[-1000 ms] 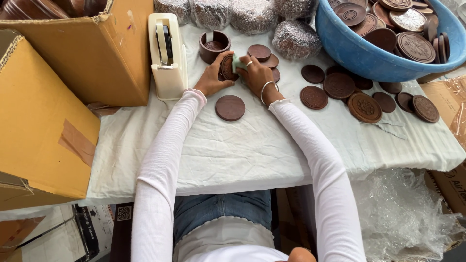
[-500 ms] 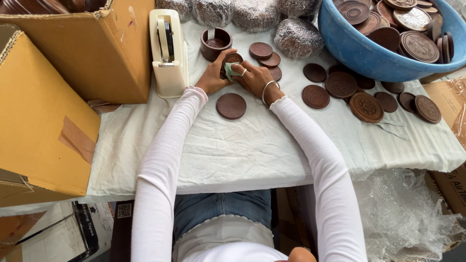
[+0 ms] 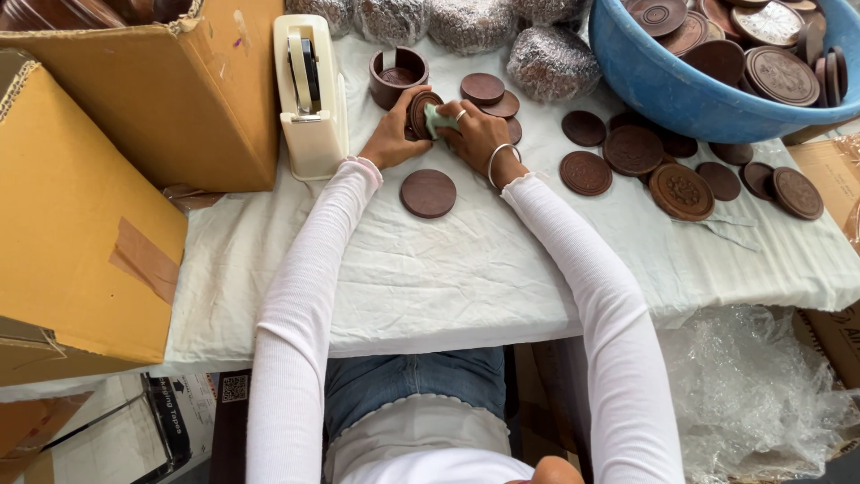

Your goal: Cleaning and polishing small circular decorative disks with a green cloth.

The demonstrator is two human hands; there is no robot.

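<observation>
Left hand: the left hand [image 3: 391, 142] rests on the table [image 3: 466, 269] just beside the tape dispenser, its grip closed around the edge of a round brown wooden disc [image 3: 419, 114] that it holds tilted up on its rim.
Right hand: the right hand [image 3: 475, 134] is pressed against the face of the same disc, its grip closed on a small pale green cloth [image 3: 437, 119] that lies between its fingers and the wood; a ring and a thin bangle show on this hand.
Disc in hand: it sits between the two hands, just in front of the wooden cup and clear of the table cover except perhaps at its lower edge, which I cannot tell.
Flat disc: a plain brown disc [image 3: 428, 193] lies flat on the cover just below both hands, touching neither.
Wooden cup: a short round brown cup [image 3: 398, 75] stands upright behind the hands.
Tape dispenser: a cream tape dispenser [image 3: 311, 94] stands left of the left hand, against the cardboard box [image 3: 170, 90].
Loose discs: more carved brown discs [image 3: 681, 190] lie scattered on the cover to the right, well apart from the hands.
Basin: a blue basin [image 3: 663, 85] at the far right holds a heap of similar discs.
Wrapped bundles: bundles in bubble wrap [image 3: 551, 63] sit along the far edge.
</observation>
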